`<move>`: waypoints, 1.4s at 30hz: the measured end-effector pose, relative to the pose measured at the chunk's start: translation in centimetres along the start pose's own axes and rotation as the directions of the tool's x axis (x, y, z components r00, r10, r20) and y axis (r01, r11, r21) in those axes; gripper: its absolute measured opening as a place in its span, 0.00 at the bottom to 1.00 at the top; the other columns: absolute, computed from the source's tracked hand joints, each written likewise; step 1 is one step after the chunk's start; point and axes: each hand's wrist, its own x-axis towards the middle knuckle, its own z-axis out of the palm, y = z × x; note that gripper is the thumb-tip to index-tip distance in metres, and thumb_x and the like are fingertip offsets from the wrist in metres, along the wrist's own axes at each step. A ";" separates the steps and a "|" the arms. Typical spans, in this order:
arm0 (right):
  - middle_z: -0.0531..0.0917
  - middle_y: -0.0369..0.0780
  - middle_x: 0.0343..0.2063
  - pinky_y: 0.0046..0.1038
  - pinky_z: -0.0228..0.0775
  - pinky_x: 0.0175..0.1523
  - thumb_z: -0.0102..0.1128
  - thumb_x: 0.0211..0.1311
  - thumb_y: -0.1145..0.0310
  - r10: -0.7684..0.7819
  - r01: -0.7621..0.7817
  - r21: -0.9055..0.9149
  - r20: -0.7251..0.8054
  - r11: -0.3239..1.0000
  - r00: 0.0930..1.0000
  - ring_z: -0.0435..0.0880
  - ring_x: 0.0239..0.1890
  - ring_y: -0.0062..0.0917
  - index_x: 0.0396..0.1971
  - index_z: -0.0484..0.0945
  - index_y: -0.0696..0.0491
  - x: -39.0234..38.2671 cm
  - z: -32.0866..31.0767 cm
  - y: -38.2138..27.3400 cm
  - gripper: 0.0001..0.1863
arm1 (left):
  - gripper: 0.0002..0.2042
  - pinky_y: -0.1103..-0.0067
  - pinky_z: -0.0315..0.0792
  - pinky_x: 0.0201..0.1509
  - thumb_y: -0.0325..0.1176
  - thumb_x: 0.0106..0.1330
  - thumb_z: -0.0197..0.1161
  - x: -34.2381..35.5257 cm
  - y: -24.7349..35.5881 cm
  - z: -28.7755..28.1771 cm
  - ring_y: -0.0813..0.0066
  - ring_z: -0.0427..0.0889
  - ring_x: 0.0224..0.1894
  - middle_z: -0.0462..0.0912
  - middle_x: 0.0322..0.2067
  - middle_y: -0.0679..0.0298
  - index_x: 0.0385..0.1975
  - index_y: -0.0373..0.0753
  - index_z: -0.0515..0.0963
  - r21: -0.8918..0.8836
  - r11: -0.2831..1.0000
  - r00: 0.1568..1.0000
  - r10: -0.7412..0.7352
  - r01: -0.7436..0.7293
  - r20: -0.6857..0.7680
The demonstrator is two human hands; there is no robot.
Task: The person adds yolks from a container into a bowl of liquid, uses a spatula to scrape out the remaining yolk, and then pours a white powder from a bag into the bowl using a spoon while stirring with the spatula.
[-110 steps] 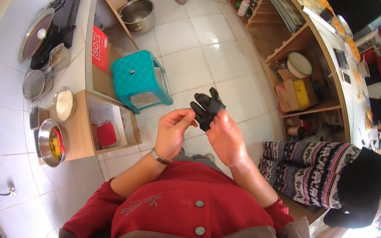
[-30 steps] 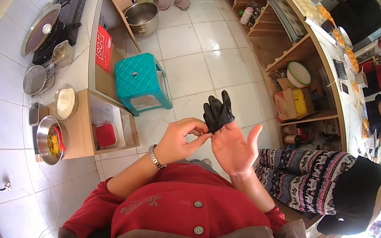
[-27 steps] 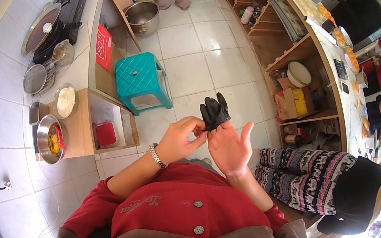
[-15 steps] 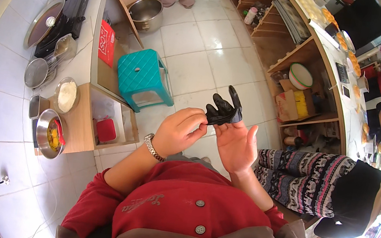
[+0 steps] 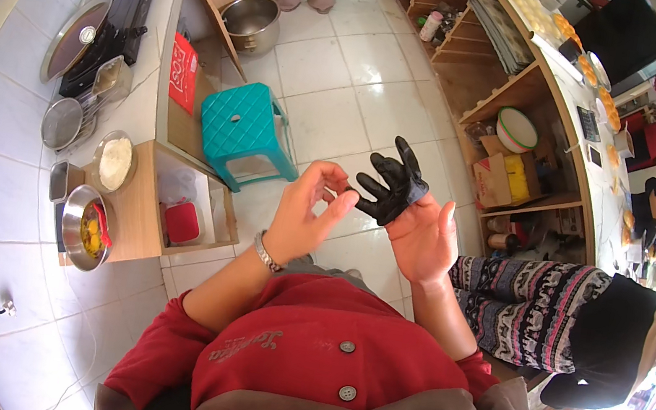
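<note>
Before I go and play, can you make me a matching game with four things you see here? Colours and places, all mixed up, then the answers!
Things:
1. glove
2. stool
3. watch
4. pot

Clues:
A. teal, with a hole on top
B. round and open at the top
C. black, over fingers of the right hand
D. on the left arm

Pairs: 1-C, 2-A, 3-D, 4-B
</note>
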 end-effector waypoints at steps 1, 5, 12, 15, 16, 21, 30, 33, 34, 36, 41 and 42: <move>0.57 0.49 0.60 0.40 0.50 0.63 0.39 0.61 0.45 0.003 -0.003 0.003 0.000 1.000 1.000 0.60 0.60 0.41 0.60 0.50 0.62 -0.2 0.0 0.0 0.39 | 0.04 0.84 0.67 0.27 0.27 0.56 0.60 0.6 0.0 -0.6 0.72 0.72 0.20 0.74 0.21 0.61 0.26 0.34 0.73 0.003 1.000 1.000 -0.003 0.003 -0.003; 0.58 0.49 0.59 0.40 0.50 0.63 0.40 0.61 0.44 0.059 -0.059 -0.028 -0.004 0.998 0.998 0.61 0.60 0.40 0.58 0.53 0.64 -0.4 0.2 -0.2 0.39 | 0.08 0.78 0.60 0.21 0.30 0.58 0.60 1.8 0.2 -2.2 0.69 0.65 0.17 0.68 0.16 0.57 0.22 0.32 0.72 0.400 0.884 0.916 0.074 -0.243 0.394; 0.58 0.49 0.60 0.39 0.49 0.63 0.39 0.58 0.39 0.199 -0.188 -0.207 0.030 0.960 0.980 0.60 0.60 0.37 0.60 0.52 0.63 -0.9 -0.4 -0.7 0.43 | 0.06 0.77 0.62 0.23 0.28 0.56 0.60 2.1 0.9 -1.9 0.65 0.67 0.20 0.70 0.19 0.60 0.23 0.34 0.71 0.364 0.862 0.905 0.215 -0.353 0.367; 0.57 0.49 0.60 0.39 0.49 0.63 0.41 0.57 0.39 0.226 -0.213 -0.193 0.043 0.958 0.973 0.60 0.60 0.37 0.60 0.49 0.63 -0.9 0.2 -1.1 0.44 | 0.07 0.76 0.62 0.24 0.27 0.54 0.62 2.7 1.1 -2.4 0.65 0.67 0.21 0.68 0.18 0.60 0.22 0.35 0.70 0.416 0.747 0.825 0.307 -0.518 0.475; 0.57 0.49 0.60 0.39 0.49 0.63 0.41 0.57 0.39 0.225 -0.213 -0.192 0.042 0.958 0.973 0.60 0.60 0.37 0.60 0.49 0.63 -0.9 0.4 -1.3 0.44 | 0.07 0.75 0.62 0.24 0.27 0.53 0.62 2.9 1.2 -2.5 0.64 0.67 0.22 0.66 0.17 0.60 0.21 0.35 0.70 0.425 0.650 0.750 0.367 -0.630 0.550; 0.55 0.49 0.61 0.39 0.45 0.64 0.41 0.56 0.38 0.261 -0.252 -0.148 0.047 0.956 0.964 0.58 0.61 0.39 0.61 0.44 0.63 -0.7 1.2 -1.9 0.47 | 0.07 0.75 0.63 0.26 0.26 0.51 0.63 3.3 0.6 -2.9 0.63 0.68 0.23 0.69 0.19 0.60 0.21 0.35 0.70 0.460 0.538 0.702 0.446 -0.706 0.556; 0.53 0.51 0.61 0.39 0.43 0.65 0.43 0.56 0.39 0.294 -0.285 -0.102 0.091 0.953 0.951 0.56 0.62 0.41 0.60 0.48 0.65 -0.9 1.0 -2.8 0.46 | 0.07 0.75 0.63 0.27 0.28 0.55 0.60 2.4 1.9 -3.2 0.63 0.68 0.24 0.70 0.21 0.61 0.24 0.34 0.69 0.365 0.724 0.720 0.256 -0.585 0.645; 0.57 0.49 0.60 0.33 0.48 0.62 0.46 0.57 0.42 0.303 -0.292 -0.109 0.106 0.950 0.947 0.59 0.60 0.33 0.59 0.49 0.66 -1.0 0.8 -3.2 0.44 | 0.07 0.74 0.63 0.27 0.28 0.55 0.60 2.3 2.1 -3.1 0.63 0.67 0.24 0.70 0.21 0.60 0.24 0.33 0.70 0.292 0.760 0.696 0.276 -0.580 0.663; 0.57 0.49 0.60 0.33 0.48 0.62 0.46 0.57 0.42 0.301 -0.290 -0.109 0.102 0.951 0.948 0.59 0.60 0.33 0.59 0.49 0.66 -1.1 0.7 -3.3 0.44 | 0.06 0.74 0.62 0.27 0.27 0.55 0.60 2.4 2.2 -3.1 0.63 0.67 0.24 0.69 0.20 0.60 0.23 0.33 0.70 0.298 0.749 0.673 0.256 -0.592 0.694; 0.61 0.47 0.57 0.29 0.51 0.60 0.47 0.58 0.44 0.333 -0.313 -0.151 0.135 0.938 0.933 0.62 0.58 0.29 0.59 0.51 0.65 -1.2 0.3 -3.6 0.42 | 0.06 0.74 0.62 0.27 0.27 0.54 0.60 2.5 2.5 -3.0 0.63 0.66 0.24 0.67 0.20 0.60 0.22 0.34 0.70 0.300 0.738 0.647 0.236 -0.605 0.725; 0.65 0.43 0.54 0.25 0.53 0.57 0.47 0.59 0.47 0.435 -0.417 -0.154 0.112 0.896 0.893 0.63 0.56 0.25 0.58 0.53 0.65 -1.3 -0.3 -4.0 0.39 | 0.06 0.74 0.62 0.28 0.25 0.52 0.61 1.9 2.5 -3.0 0.63 0.65 0.24 0.64 0.18 0.60 0.21 0.35 0.70 0.369 0.562 0.550 0.190 -0.740 0.814; 0.66 0.42 0.54 0.25 0.54 0.57 0.47 0.60 0.48 0.448 -0.435 -0.119 0.121 0.892 0.886 0.63 0.56 0.24 0.58 0.53 0.65 -1.4 -0.5 -3.9 0.38 | 0.06 0.74 0.62 0.28 0.25 0.52 0.61 1.9 2.2 -2.9 0.63 0.65 0.24 0.64 0.18 0.60 0.21 0.35 0.70 0.365 0.562 0.546 0.191 -0.742 0.816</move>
